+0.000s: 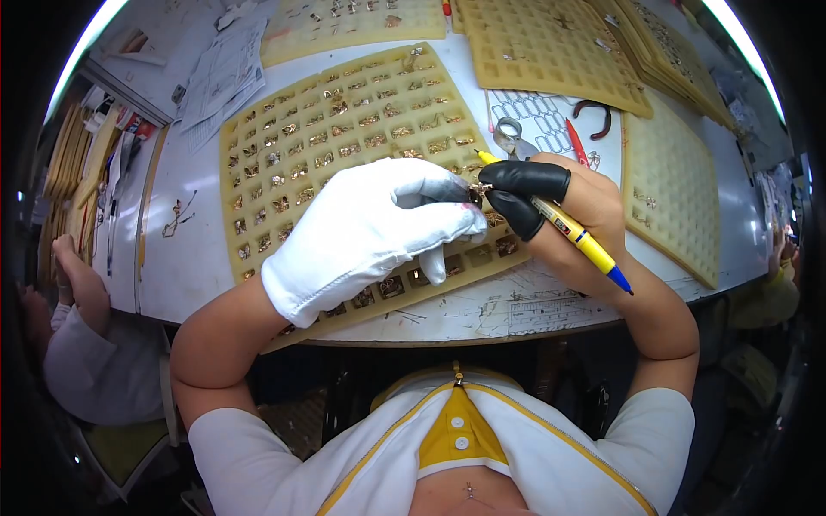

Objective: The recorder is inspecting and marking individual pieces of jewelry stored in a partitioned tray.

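Observation:
A yellowish compartment tray [381,69] full of small gold-toned jewelry pieces lies before me on the white table. Above its right part, my left hand [387,219], in a white glove, pinches a small gold-toned jewelry piece [479,188]. My right hand [561,206] meets it there, with black finger cots on thumb and forefinger touching the same piece. A yellow double-ended marker [574,235] rests across my right hand, its dark tip pointing up left and its blue end down right. The piece's exact shape is partly hidden by the fingers.
Further trays [555,58] stand at the back and right. Near my right hand lie scissors-like metal tool handles [508,132], a red marker [576,142] and a dark curved object [603,119]. Papers [222,77] and a loose chain [177,219] lie left. A co-worker's arm [84,277] is at far left.

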`<control>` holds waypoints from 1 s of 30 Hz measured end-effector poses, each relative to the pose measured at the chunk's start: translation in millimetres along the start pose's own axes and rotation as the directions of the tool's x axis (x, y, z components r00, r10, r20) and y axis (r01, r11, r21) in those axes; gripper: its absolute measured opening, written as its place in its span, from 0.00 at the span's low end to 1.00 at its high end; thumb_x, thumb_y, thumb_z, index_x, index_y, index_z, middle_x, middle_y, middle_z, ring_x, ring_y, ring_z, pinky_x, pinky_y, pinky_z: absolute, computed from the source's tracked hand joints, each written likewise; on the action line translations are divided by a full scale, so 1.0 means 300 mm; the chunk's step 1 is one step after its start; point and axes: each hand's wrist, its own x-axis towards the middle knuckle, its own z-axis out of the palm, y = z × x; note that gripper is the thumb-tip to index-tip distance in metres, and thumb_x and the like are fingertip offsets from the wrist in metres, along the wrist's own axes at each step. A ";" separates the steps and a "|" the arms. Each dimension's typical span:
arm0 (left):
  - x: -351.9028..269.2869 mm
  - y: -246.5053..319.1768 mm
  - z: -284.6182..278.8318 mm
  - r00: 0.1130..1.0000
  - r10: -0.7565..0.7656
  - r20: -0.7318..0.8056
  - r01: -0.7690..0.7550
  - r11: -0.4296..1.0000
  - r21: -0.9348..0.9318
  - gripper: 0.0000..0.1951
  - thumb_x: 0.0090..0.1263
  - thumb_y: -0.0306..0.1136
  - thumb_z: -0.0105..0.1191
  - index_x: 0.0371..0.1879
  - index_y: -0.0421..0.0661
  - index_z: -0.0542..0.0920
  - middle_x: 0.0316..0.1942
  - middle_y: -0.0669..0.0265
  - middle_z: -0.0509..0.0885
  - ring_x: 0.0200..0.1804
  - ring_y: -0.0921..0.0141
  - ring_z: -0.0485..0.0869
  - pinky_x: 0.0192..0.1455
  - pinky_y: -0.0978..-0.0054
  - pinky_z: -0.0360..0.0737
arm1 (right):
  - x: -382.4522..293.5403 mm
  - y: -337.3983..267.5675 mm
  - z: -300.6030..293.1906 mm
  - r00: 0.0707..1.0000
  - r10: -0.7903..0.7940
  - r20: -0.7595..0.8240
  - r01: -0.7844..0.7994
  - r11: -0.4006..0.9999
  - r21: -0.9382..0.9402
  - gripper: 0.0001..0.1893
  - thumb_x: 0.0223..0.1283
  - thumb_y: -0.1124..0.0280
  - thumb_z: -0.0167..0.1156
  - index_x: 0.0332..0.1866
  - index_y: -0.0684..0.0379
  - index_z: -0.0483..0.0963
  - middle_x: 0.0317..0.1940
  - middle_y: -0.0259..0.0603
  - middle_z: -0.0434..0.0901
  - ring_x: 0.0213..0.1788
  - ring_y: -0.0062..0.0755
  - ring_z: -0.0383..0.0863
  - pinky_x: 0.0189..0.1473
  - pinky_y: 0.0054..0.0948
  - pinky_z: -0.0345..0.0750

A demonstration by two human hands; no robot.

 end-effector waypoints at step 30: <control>-0.001 -0.003 0.016 0.999 -0.012 -0.036 0.011 1.000 -0.020 0.12 0.68 0.32 0.55 0.42 0.36 0.82 0.27 0.66 0.85 0.18 0.83 0.76 0.16 0.88 0.62 | -0.012 0.024 -0.024 0.999 0.014 0.043 -0.008 0.992 -0.124 0.29 0.37 0.85 0.57 0.53 0.61 0.75 0.25 0.40 0.81 0.24 0.37 0.81 0.28 0.31 0.77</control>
